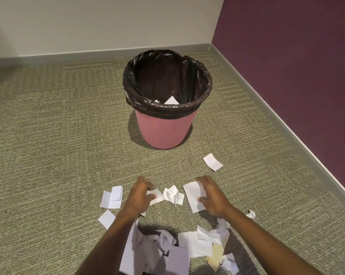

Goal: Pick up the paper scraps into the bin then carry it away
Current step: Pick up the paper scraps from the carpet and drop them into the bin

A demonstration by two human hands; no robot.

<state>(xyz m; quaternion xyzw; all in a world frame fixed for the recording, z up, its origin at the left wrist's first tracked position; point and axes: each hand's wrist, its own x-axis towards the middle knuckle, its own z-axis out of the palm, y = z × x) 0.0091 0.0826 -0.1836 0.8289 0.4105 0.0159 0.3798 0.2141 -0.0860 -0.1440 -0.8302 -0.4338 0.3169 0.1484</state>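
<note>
A pink bin (163, 130) with a black liner stands upright on the carpet, with a few white scraps inside. White paper scraps lie scattered in front of it. My left hand (140, 195) curls over a small flat scrap (157, 196). My right hand (212, 195) grips the edge of a larger flat scrap (193, 195). A crumpled scrap (173, 195) lies between the two hands. A bigger heap of scraps (173, 251) lies between my forearms, near the bottom edge.
One lone scrap (212, 162) lies to the right, nearer the bin. Folded scraps (112, 198) lie left of my left hand. A purple wall (296, 66) with a grey baseboard runs along the right; a pale wall stands behind the bin.
</note>
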